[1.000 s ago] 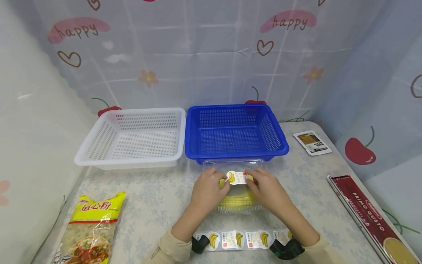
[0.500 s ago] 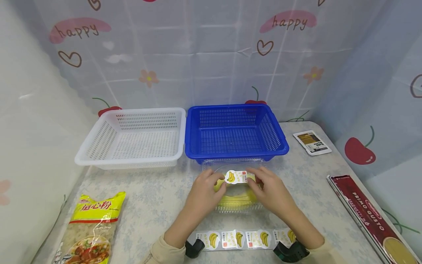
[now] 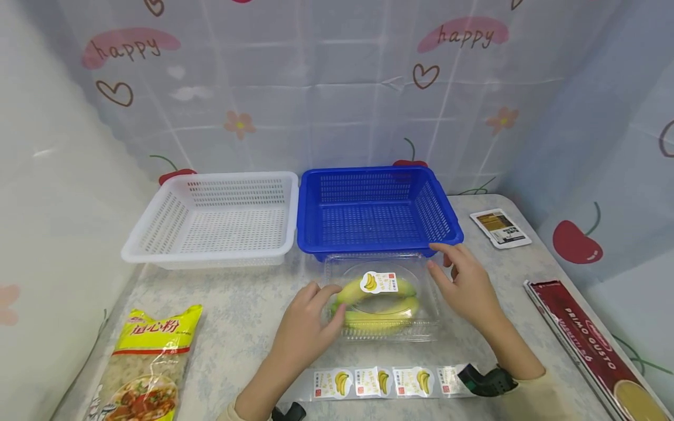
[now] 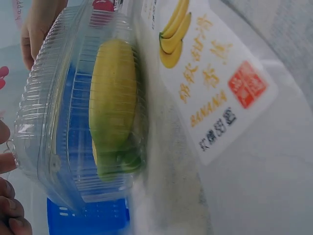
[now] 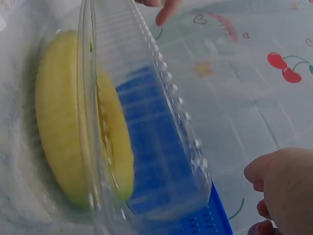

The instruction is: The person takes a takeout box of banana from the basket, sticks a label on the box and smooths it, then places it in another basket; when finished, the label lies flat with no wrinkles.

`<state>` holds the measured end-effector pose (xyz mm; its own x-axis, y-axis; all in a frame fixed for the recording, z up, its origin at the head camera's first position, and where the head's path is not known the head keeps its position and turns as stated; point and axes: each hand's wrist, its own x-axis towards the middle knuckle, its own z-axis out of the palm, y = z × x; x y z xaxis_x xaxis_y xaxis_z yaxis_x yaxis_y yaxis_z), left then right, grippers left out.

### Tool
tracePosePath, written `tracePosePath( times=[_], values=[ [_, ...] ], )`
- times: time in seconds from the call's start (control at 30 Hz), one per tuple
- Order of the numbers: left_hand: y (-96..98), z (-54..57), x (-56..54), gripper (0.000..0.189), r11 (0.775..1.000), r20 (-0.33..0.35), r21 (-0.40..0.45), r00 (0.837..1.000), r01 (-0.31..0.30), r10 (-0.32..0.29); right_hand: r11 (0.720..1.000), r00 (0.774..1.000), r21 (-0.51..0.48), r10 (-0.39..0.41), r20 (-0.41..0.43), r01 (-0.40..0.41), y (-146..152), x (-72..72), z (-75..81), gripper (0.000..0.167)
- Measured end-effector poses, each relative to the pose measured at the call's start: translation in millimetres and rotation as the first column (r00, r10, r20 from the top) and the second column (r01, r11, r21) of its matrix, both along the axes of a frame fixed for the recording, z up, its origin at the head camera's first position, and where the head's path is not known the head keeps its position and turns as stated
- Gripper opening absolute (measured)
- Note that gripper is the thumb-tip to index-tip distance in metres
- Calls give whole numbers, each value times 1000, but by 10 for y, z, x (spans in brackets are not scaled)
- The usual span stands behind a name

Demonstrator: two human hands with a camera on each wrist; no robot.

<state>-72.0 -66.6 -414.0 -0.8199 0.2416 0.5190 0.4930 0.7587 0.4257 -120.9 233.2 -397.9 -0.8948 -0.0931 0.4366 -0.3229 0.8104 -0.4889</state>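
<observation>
A clear plastic clamshell box (image 3: 429, 318) stands shut on the table with yellow-green bananas (image 3: 363, 320) inside. On its lid lies a white banana sticker (image 3: 380, 282). My left hand (image 3: 300, 324) is at the box's left side, fingers loosely bent; I cannot tell whether the fingertips touch it. My right hand (image 3: 468, 286) hovers off the box's right side, thumb and fingers apart, holding nothing. In the left wrist view, the banana end (image 4: 113, 98) shows through the ridged wall. In front lies a strip of banana stickers (image 3: 413, 383).
Behind the box stand a white basket (image 3: 210, 259) and a blue basket (image 3: 379, 244). A noodle bag (image 3: 150, 356) lies at the left. To the right are a long red packet (image 3: 590, 345) and a small flat pack (image 3: 500, 228).
Both hands have drawn apart from the sticker, the left to the left and the right to the right. The sticker stays on the lid, and the bananas are now in plain sight.
</observation>
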Motion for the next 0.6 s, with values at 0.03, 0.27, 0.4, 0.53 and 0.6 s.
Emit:
tracePosePath(
  times=[0.03,0.27,0.4,0.53,0.6],
  values=[
    [-22,-5,22,30,1000,21,0,1000,-7,7,1000,1000,-1,-15,13,15,41,-33,7,33],
    [-109,-61,132,45,998,200,6,978,-64,61,994,989,31,-112,97,109,321,-301,46,45],
    [-138,-118,160,53,995,334,14,939,-94,84,987,970,51,-157,185,150,459,-469,13,60],
    [-161,-164,159,58,994,435,49,898,-97,66,987,954,56,-158,254,149,553,-624,-43,73],
    [-167,-179,149,59,993,473,69,880,-92,49,989,946,56,-148,288,137,583,-694,-67,77]
  ],
)
